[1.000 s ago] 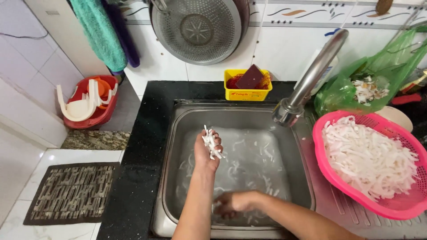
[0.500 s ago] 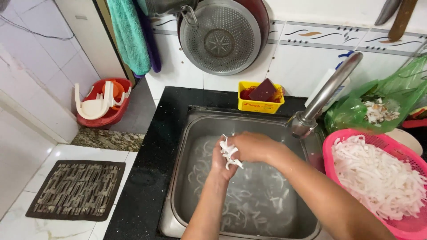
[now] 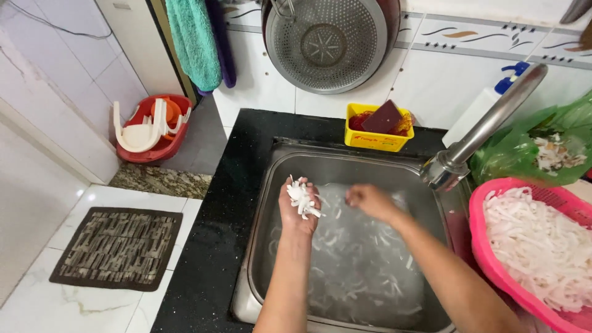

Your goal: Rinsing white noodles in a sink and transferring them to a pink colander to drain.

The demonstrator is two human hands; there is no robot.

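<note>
My left hand (image 3: 297,208) is palm up over the steel sink (image 3: 259,216), cupping a small heap of white vegetable strips (image 3: 302,196). Beside it, my right hand (image 3: 369,200) hovers just to the right, fingers pinched together, close to the heap; I cannot tell whether it holds a strip. More white strips (image 3: 357,271) float in the water in the sink below both hands. A pink plastic basket (image 3: 493,259) full of the same white strips stands on the right of the sink.
The steel tap (image 3: 487,132) slants over the sink's right rim. A yellow tub with a sponge (image 3: 377,126) sits behind the sink, a metal colander (image 3: 324,43) hangs on the wall, a green bag (image 3: 542,148) lies at right, a mat (image 3: 117,246) on the floor.
My right hand rose out of the water to the left hand, then drew a little away to the right. My left hand kept its heap of strips. The view shifted left.
</note>
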